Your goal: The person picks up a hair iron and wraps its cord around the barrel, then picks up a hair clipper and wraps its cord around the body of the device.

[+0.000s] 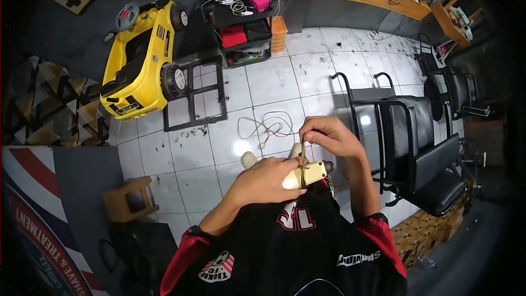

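Observation:
My left hand point(266, 180) is wrapped round a gold hair clipper point(313, 174), held in front of my black and red shirt. Small screws dot the clipper's flat face, and a dark hanging loop sits at its right end. Above it, my right hand point(329, 134) pinches the upper end of a thin olive-gold band point(303, 151). The band runs straight down from those fingers and crosses the clipper's body beside my left fingertips. My left palm hides the clipper's other end.
A pale cord point(266, 127) lies looped on the tiles ahead. Black chairs point(416, 148) stand at right, a yellow toy car point(139, 60) and a black frame point(194, 93) at left. A black trolley point(235, 19) holds boxes. A wooden stool point(129, 200) is lower left.

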`<control>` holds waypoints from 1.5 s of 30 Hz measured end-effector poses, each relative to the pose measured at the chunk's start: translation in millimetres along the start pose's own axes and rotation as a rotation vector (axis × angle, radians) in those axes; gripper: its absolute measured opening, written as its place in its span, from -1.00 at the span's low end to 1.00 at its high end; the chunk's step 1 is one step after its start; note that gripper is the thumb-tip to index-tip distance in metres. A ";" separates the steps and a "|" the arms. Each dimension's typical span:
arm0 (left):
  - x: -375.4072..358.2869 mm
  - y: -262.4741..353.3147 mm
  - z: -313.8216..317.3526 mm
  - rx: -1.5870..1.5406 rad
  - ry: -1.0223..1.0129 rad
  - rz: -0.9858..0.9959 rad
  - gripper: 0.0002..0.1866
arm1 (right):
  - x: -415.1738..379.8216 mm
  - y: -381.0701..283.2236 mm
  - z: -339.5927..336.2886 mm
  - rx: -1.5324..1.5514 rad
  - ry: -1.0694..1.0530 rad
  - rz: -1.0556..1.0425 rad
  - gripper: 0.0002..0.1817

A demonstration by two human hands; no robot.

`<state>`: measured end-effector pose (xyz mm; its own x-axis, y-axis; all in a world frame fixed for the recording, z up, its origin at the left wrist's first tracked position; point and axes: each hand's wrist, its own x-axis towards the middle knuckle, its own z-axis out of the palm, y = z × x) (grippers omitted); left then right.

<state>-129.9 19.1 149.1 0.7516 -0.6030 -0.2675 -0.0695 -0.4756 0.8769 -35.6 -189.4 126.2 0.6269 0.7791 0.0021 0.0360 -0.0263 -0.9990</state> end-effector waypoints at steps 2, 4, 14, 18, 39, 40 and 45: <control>-4.7 4.4 2.0 0.039 0.045 -0.037 -0.41 | -2.6 8.4 1.5 0.062 0.013 0.013 -0.85; -9.6 6.0 3.4 0.049 0.118 0.007 -0.43 | -6.5 9.0 4.4 0.099 0.067 -0.007 -0.85; -27.6 15.8 -9.0 -0.224 0.369 0.081 -0.30 | -19.0 22.7 32.1 0.125 0.236 -0.064 -0.89; -30.6 3.3 -11.7 -0.271 0.416 0.168 -0.27 | -18.8 10.7 31.0 -0.286 0.260 -0.112 -0.89; -80.5 -74.4 -61.1 -0.401 0.825 -0.082 -0.40 | -20.0 -70.0 63.7 -0.563 0.374 -0.107 -0.88; -83.6 -55.0 -68.2 -0.245 0.771 -0.200 -0.38 | -14.9 -77.4 71.1 -0.565 0.334 -0.156 -0.88; -81.0 -59.1 -55.0 0.037 0.546 -0.215 -0.38 | 24.8 -95.8 90.7 -0.755 0.469 -0.285 -0.84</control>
<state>-150.6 131.3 140.9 0.9797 -0.0779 -0.1845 0.1062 -0.5787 0.8086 -94.1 -110.8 218.0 0.7610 0.4902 0.4249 0.6299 -0.4020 -0.6645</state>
